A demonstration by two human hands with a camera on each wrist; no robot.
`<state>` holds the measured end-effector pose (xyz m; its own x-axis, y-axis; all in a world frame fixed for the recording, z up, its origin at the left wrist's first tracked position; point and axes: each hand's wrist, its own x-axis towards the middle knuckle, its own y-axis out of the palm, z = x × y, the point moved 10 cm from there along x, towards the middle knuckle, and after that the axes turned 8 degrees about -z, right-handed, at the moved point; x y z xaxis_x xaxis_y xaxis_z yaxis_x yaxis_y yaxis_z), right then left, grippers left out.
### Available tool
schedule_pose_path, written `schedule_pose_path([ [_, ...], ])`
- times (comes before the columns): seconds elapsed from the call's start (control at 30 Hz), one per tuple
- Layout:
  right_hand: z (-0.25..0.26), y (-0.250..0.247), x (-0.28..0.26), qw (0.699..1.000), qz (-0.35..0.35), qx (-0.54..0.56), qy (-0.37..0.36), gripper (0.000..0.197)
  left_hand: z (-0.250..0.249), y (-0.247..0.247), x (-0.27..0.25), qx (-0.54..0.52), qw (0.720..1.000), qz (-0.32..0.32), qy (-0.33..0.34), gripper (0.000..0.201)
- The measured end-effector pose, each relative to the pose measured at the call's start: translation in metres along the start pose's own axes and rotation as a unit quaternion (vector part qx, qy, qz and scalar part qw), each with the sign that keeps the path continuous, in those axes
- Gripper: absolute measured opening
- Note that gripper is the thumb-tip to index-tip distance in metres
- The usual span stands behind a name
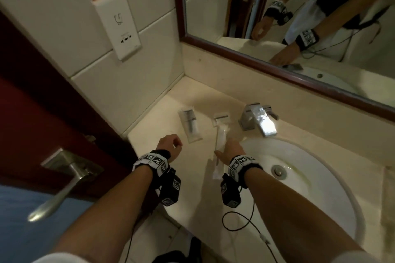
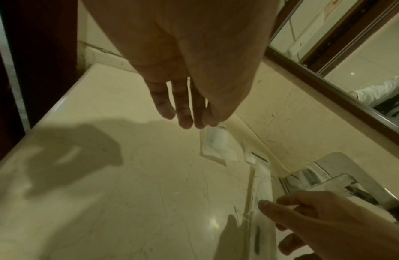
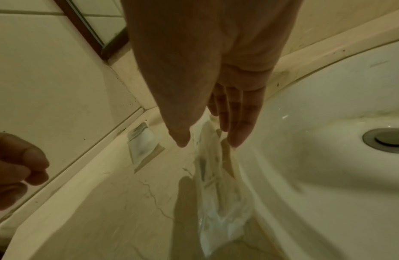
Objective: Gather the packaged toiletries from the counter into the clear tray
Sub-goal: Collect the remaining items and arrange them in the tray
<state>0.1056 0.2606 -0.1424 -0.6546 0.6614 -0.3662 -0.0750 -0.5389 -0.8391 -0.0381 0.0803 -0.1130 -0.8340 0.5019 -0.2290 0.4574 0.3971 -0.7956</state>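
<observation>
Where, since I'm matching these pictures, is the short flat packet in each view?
Head: short packet, centre, on the counter.
Left wrist: short packet, right of centre, past the fingertips.
Right wrist: short packet, left of centre, near the wall.
Shared landmark: long white packet beside it.

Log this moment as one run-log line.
stage: reach | right hand: open over long packet beside sink | left hand: loosely curled, holding nothing | flat packet: untouched on counter | tray: unseen

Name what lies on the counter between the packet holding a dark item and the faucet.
Head view: a long clear packet, white item inside, reaching under the right hand.
</observation>
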Motion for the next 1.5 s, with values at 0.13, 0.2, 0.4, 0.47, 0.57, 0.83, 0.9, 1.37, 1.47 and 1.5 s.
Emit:
schedule_pose_path([
  [0.13, -0.003, 0.009, 0.007, 0.999, -0.009, 0.025, 0.033, 0.064, -0.006, 0.006, 0.007, -0.013, 1.000, 0.007, 0.001, 0.017],
  [0.2, -0.005, 0.012, 0.009, 0.998, -0.017, 0.038, 0.047, 0.060, -0.008, 0.010, 0.009, -0.019, 1.000, 0.009, -0.002, 0.018],
  [0.4, -0.014, 0.016, 0.006, 0.998, 0.013, 0.017, 0.067, 0.057, -0.012, 0.027, 0.019, -0.018, 0.999, 0.036, 0.011, 0.013],
  [0.47, -0.015, 0.006, 0.006, 0.999, -0.003, 0.017, 0.052, 0.058, -0.019, 0.035, 0.026, -0.013, 0.998, 0.052, 0.018, 0.012],
  [0.57, -0.018, -0.018, 0.005, 0.999, -0.024, 0.012, 0.023, 0.047, -0.040, 0.049, 0.041, -0.008, 0.996, 0.076, 0.039, 0.013],
  [0.83, -0.017, -0.093, 0.008, 0.992, -0.113, 0.011, -0.059, 0.027, -0.105, 0.077, 0.093, 0.006, 0.992, 0.084, 0.096, 0.021],
  [0.9, -0.016, -0.104, 0.010, 0.991, -0.123, 0.015, -0.059, 0.030, -0.115, 0.084, 0.107, 0.017, 0.991, 0.083, 0.104, 0.030],
  [1.37, -0.020, -0.100, 0.018, 0.990, -0.122, -0.004, -0.074, 0.021, -0.135, 0.132, 0.147, 0.229, 0.960, 0.103, 0.120, 0.052],
  [1.47, -0.014, -0.100, 0.020, 0.990, -0.116, -0.002, -0.084, 0.020, -0.131, 0.126, 0.146, 0.180, 0.973, 0.127, 0.070, 0.043],
  [1.5, -0.012, -0.102, 0.021, 0.990, -0.115, 0.001, -0.086, 0.020, -0.131, 0.125, 0.145, 0.161, 0.976, 0.132, 0.064, 0.040],
])
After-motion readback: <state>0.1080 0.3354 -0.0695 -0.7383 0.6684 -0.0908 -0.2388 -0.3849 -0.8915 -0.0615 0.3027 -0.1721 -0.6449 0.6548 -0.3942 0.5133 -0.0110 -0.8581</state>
